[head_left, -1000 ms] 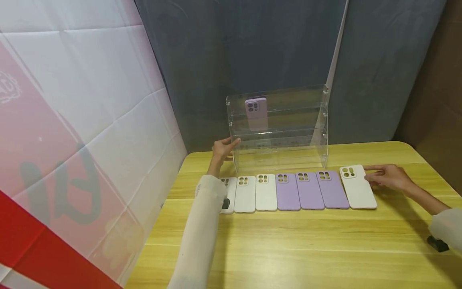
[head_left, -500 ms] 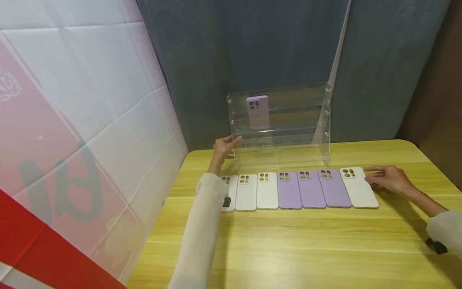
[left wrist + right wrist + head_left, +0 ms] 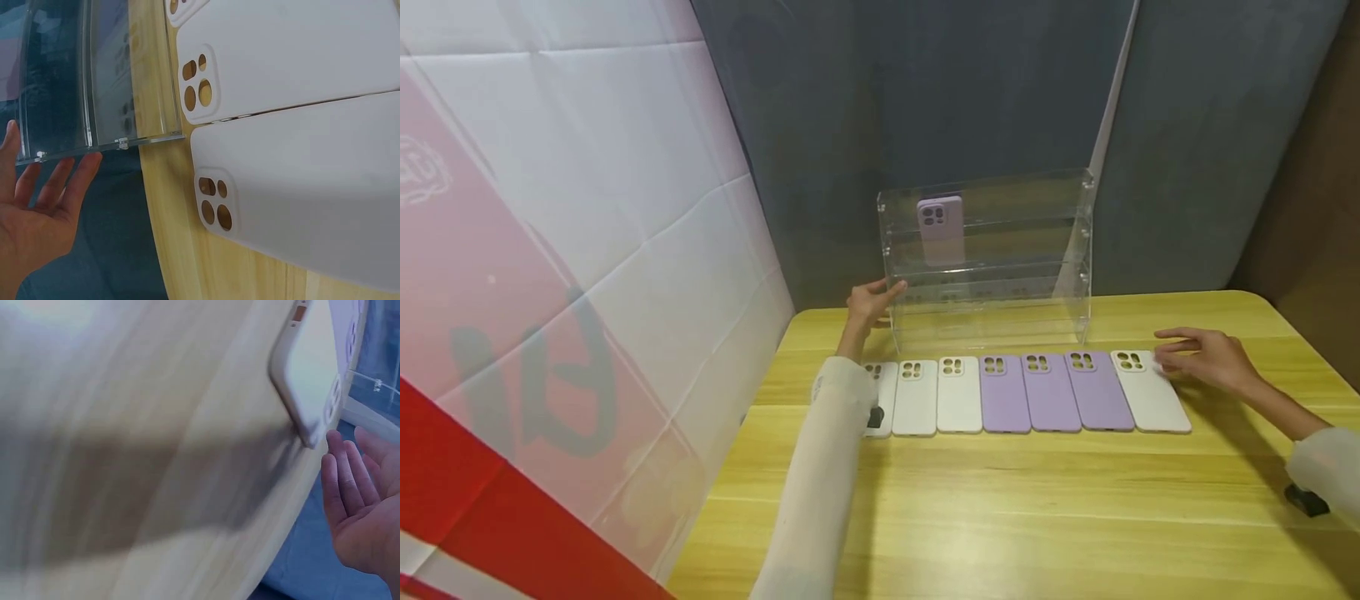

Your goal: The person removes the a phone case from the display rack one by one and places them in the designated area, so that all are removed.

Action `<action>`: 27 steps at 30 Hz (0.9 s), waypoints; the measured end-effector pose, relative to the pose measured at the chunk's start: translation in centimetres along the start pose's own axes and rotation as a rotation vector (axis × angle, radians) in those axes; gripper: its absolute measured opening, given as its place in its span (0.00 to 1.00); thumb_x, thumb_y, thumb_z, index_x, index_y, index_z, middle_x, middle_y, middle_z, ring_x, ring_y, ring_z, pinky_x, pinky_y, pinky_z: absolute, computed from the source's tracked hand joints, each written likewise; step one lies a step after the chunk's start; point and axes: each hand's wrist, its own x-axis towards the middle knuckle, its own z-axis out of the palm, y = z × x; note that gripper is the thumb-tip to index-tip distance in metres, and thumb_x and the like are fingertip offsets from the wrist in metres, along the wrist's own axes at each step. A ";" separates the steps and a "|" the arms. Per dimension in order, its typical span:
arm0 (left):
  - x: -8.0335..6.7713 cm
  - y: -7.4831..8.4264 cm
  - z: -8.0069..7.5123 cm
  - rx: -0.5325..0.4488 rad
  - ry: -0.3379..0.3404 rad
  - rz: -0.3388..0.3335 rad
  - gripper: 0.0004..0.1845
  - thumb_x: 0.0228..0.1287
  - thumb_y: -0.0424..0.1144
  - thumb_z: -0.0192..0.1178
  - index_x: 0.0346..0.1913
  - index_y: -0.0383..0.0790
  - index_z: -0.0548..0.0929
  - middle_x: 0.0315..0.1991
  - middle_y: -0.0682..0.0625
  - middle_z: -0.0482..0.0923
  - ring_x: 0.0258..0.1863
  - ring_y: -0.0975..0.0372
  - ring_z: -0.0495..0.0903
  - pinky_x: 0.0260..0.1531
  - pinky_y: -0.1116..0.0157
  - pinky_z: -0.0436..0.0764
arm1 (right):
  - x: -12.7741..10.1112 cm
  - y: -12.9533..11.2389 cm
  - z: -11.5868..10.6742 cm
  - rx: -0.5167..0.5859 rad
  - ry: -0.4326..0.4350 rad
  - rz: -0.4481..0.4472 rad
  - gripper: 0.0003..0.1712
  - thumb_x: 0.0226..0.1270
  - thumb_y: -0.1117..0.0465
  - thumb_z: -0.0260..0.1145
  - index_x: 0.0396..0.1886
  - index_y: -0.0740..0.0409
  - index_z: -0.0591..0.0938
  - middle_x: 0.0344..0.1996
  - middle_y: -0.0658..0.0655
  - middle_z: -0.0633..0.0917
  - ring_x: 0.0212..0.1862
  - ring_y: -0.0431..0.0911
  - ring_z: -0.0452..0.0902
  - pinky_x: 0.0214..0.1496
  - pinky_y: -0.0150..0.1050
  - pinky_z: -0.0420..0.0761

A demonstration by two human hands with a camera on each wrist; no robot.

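While L hand [image 3: 868, 304] steadies rack [image 3: 992, 258], R hand [image 3: 1206, 360] touches white case [image 3: 1152, 393].

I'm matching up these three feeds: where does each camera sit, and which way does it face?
Head: worn high, looking down at the table; both sleeved arms show.
Left wrist: faces the left hand, fingers straight against the clear acrylic rack; white phone cases beside it.
Right wrist: faces the right hand, open beside the rightmost white case.
Shared: rack and white cases.

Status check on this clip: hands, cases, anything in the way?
Left hand open, fingers against the clear rack's left edge. Right hand open, fingertips at the rightmost white case. One purple case on the top shelf. Nothing in the way.
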 end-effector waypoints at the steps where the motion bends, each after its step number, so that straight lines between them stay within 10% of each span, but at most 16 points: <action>1: 0.0 0.0 0.0 -0.005 -0.002 0.004 0.37 0.67 0.55 0.71 0.74 0.45 0.75 0.73 0.34 0.69 0.55 0.39 0.84 0.45 0.51 0.92 | 0.3 -0.2 0.0 -0.019 0.002 -0.015 0.24 0.68 0.70 0.72 0.60 0.78 0.79 0.37 0.61 0.92 0.32 0.33 0.88 0.30 0.37 0.91; 11: 0.4 -0.2 0.0 -0.012 0.002 -0.011 0.39 0.64 0.55 0.73 0.74 0.44 0.76 0.73 0.34 0.70 0.55 0.39 0.84 0.43 0.51 0.93 | 3.9 -4.0 0.5 -0.111 -0.018 -0.045 0.26 0.72 0.65 0.71 0.64 0.75 0.78 0.45 0.75 0.87 0.28 0.34 0.88 0.28 0.31 0.89; 27: 0.3 -0.8 -0.4 -0.004 -0.028 0.083 0.42 0.62 0.56 0.75 0.77 0.52 0.72 0.68 0.37 0.76 0.55 0.41 0.84 0.37 0.53 0.93 | 11.0 -12.6 1.9 -0.231 -0.003 -0.078 0.27 0.73 0.58 0.72 0.67 0.64 0.79 0.51 0.70 0.87 0.29 0.29 0.84 0.28 0.28 0.86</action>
